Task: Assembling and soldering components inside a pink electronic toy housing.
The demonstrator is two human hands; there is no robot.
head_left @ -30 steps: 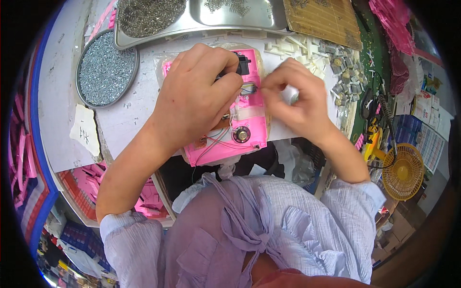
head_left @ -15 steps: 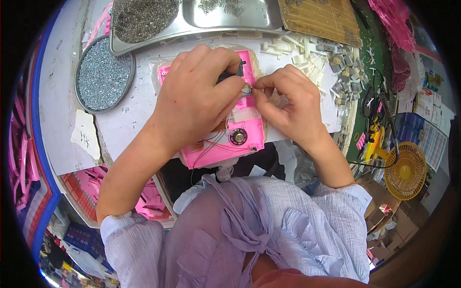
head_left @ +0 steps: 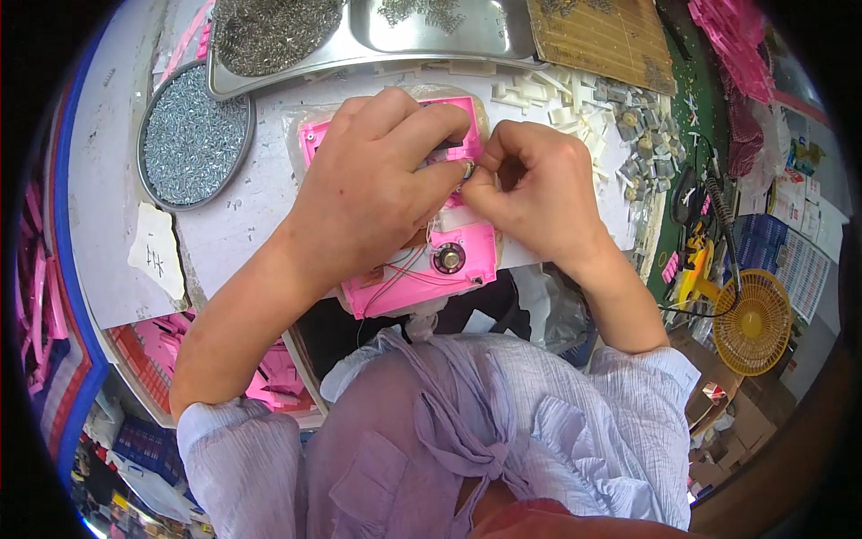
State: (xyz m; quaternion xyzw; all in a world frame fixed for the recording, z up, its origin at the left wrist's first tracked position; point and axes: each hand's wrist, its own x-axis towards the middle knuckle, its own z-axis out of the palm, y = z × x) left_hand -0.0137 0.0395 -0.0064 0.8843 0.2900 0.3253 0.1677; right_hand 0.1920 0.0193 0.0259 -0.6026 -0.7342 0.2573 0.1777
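Observation:
A pink plastic casing (head_left: 467,235) lies face down on the worktable before me, its inside showing. Near its closest end sits a small round black speaker (head_left: 449,258), with thin wires (head_left: 395,280) running beside it. My left hand (head_left: 368,184) rests across the casing with bent fingers and hides much of its middle. The left thumb presses at a tiny metallic part (head_left: 468,169) by the right edge. From the right, my right hand (head_left: 539,184) meets it there, thumb and forefinger pinched together. What lies between those fingertips is too small to name.
A round bowl (head_left: 142,148) of small screws stands at the left. Behind the casing is a steel tray (head_left: 485,36) of springs, beside a cardboard sheet (head_left: 602,45). White plastic pieces (head_left: 575,101) and grey parts (head_left: 642,135) lie at right. Pink parts (head_left: 274,377) fill a box below.
The left forefinger has lifted and spread a little from the thumb. My right fingers have drawn tighter into a pinch at the casing's edge. The casing has hardly shifted.

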